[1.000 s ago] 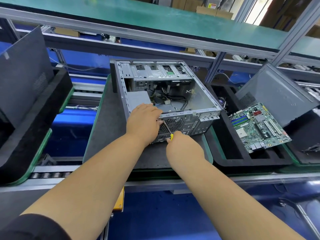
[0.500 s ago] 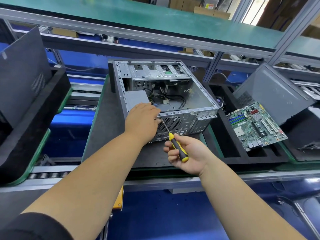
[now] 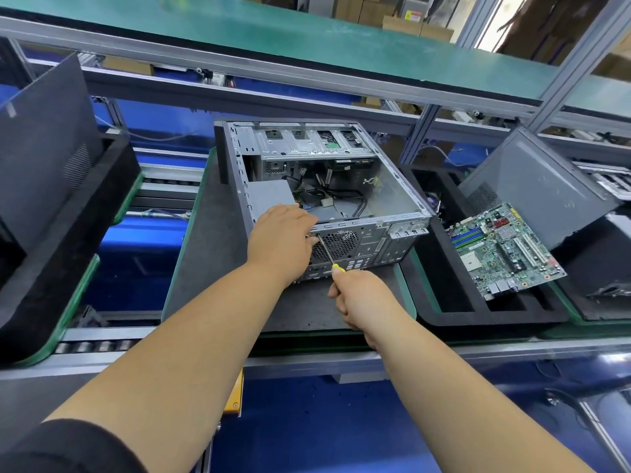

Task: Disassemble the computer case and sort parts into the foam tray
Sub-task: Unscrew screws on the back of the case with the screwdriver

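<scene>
An open grey computer case [image 3: 392,186] lies on its side on a dark mat, its rear panel toward me. Inside are loose cables and a grey power supply [image 3: 271,194]. My left hand [image 3: 281,240] rests on the case's near left corner, fingers curled over the rear panel edge. My right hand [image 3: 358,297] grips a yellow-and-black screwdriver [image 3: 326,252], whose shaft points up-left to the rear panel beside my left fingers. To the right, a green motherboard [image 3: 502,249] leans in the black foam tray [image 3: 454,312].
A grey side panel [image 3: 532,186] leans behind the motherboard. Another black foam tray [image 3: 61,240] with a dark panel [image 3: 41,145] stands at left. The dark mat [image 3: 211,254] sits on a roller conveyor [image 3: 102,344]. A green shelf [image 3: 307,39] runs overhead.
My right hand rolled back palm-down, hiding the screwdriver handle, and pushed the tip up against the rear panel again. My left hand stayed on the case corner.
</scene>
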The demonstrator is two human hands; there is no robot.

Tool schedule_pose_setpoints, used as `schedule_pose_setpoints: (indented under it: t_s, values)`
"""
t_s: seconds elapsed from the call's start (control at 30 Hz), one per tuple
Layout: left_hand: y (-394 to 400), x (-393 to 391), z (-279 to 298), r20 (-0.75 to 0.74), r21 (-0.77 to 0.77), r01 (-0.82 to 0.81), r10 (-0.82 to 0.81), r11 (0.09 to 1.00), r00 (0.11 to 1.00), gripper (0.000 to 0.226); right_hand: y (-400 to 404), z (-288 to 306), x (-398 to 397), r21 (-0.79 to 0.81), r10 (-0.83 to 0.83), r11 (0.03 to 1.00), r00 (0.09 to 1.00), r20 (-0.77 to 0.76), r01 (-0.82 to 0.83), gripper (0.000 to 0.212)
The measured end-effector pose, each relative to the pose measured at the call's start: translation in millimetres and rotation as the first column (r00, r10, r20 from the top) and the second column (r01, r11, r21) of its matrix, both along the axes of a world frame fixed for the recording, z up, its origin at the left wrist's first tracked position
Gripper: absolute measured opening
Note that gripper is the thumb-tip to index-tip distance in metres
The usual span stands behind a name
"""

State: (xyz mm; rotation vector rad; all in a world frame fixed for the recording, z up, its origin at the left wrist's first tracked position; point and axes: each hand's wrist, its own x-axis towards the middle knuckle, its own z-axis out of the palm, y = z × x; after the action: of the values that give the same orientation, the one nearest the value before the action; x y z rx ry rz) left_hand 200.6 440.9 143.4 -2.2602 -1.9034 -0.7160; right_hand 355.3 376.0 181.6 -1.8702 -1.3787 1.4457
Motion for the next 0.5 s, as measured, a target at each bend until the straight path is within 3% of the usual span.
schedule_pose_setpoints:
  t_s: [0.1, 0.17, 0.33, 0.4, 0.43, 0.47, 0.5]
  values:
    - [-0.1, -0.2, -0.2, 0.003, 0.005, 0.0, 0.0, 1.0, 1.0, 0.028, -0.7, 3.3, -0.9, 0.157, 0.175, 0.949, 0.868, 0.464, -0.275, 0.036]
    - [0.0, 0.1, -0.2, 0.003, 0.007, -0.002, 0.002, 1.0, 1.0, 0.028, -1.3, 1.3, -3.2, 0.195, 0.142, 0.917, 0.742, 0.655, -0.348, 0.026]
    - [0.0, 0.1, -0.2, 0.002, 0.003, -0.001, 0.001, 1.0, 1.0, 0.028, 1.1, -3.5, -12.1, 0.21, 0.085, 0.893, 0.607, 0.79, -0.399, 0.017]
    - [-0.3, -0.1, 0.0, 0.001, 0.003, -0.001, 0.001, 1.0, 1.0, 0.027, 4.8, -1.1, -7.1, 0.202, 0.124, 0.899, 0.669, 0.733, -0.388, 0.03]
    - [-0.5, -0.2, 0.1, 0.001, 0.003, -0.002, 0.002, 1.0, 1.0, 0.028, 6.0, 0.3, -2.5, 0.198, 0.139, 0.93, 0.793, 0.592, -0.311, 0.036]
    - [-0.5, -0.1, 0.3, 0.003, 0.002, -0.003, 0.003, 1.0, 1.0, 0.028, 7.3, 1.5, 1.8, 0.141, 0.123, 0.974, 0.936, 0.328, -0.178, 0.039]
    - [-0.5, 0.0, 0.5, 0.004, 0.003, -0.005, 0.005, 1.0, 1.0, 0.028, 8.8, 1.8, 7.2, 0.01, 0.038, 0.999, 0.999, -0.006, -0.038, 0.039]
